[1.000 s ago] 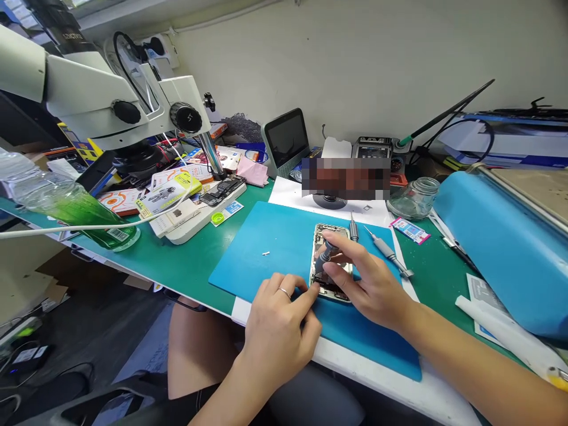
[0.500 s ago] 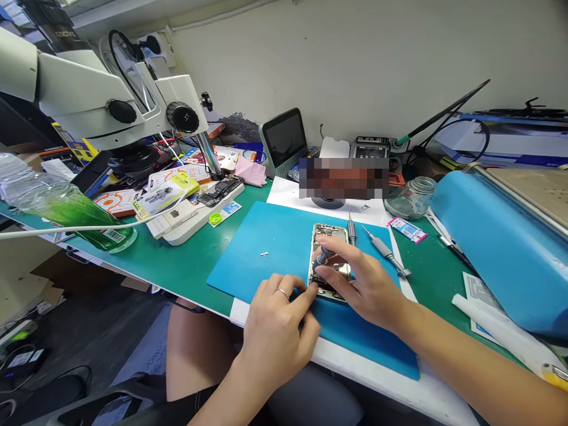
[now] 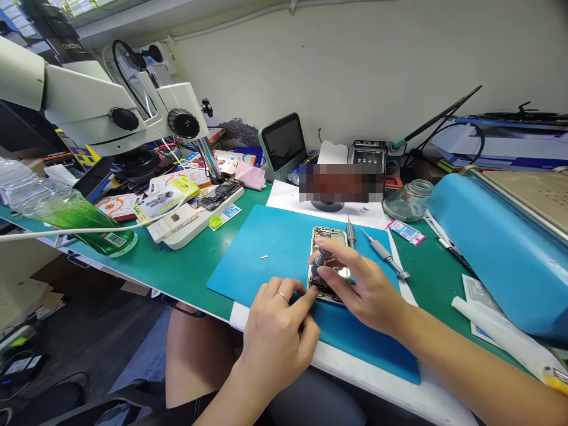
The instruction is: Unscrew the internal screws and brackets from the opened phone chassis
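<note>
An opened smartphone (image 3: pixel 341 274) with its inner parts exposed lies on the blue work mat (image 3: pixel 239 260). Above its middle, my right hand (image 3: pixel 368 284) pinches a small grey precision screwdriver (image 3: pixel 319 261) between thumb and fingers. The screwdriver stands nearly upright; its tip is hard to make out. My left hand (image 3: pixel 284 325), a ring on one finger, has bent fingers against the phone's lower left corner, gripping its edge. Two more grey screwdrivers lie right of the phone, one near its top edge (image 3: pixel 351 234) and one farther right (image 3: pixel 384 251). A tiny pale part (image 3: pixel 264 257) lies left on the mat.
A microscope (image 3: pixel 97 106) overhangs the left side, above boxes and a tilted green bottle (image 3: pixel 106 236). Behind the mat stand a small display (image 3: pixel 284 142) and a blurred-out patch. A glass jar (image 3: pixel 410 201) and a large blue roll-shaped object (image 3: pixel 497 254) occupy the right.
The camera view has shifted slightly. Both hands keep their places at the phone, and the right hand's fingers on the screwdriver have moved only a little.
</note>
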The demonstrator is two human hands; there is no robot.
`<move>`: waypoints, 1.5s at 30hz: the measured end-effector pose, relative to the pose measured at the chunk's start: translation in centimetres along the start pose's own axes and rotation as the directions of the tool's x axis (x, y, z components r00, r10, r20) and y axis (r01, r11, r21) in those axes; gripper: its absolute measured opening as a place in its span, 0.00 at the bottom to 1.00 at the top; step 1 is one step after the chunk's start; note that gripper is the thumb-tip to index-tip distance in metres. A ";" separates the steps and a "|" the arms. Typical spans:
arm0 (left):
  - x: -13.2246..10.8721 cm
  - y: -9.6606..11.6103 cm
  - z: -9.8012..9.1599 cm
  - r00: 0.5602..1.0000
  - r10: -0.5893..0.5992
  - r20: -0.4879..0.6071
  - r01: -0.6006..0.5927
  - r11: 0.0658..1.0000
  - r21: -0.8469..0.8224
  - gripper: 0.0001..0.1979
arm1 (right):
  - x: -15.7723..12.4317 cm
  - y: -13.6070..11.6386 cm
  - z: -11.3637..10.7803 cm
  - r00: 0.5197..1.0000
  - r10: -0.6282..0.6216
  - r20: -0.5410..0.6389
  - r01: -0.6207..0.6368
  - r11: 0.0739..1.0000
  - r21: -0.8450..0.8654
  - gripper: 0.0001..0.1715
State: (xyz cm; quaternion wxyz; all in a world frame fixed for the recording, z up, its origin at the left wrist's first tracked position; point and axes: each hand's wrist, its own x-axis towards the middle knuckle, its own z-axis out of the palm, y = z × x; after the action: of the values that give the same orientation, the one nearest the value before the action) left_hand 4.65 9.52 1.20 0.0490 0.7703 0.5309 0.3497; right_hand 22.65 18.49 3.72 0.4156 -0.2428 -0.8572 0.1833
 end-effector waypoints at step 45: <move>4.5 -7.5 -4.5 0.947 -0.297 0.127 0.281 0.951 0.129 0.05 | -0.9 0.7 -0.8 0.989 -0.032 -0.144 0.015 0.993 -0.117 0.37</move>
State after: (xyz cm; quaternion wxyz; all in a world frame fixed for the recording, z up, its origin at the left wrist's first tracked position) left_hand -3.02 15.26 3.43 0.0959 0.7090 0.6514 0.2527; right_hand 23.97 18.61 3.26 0.4644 -0.2692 -0.8365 0.1104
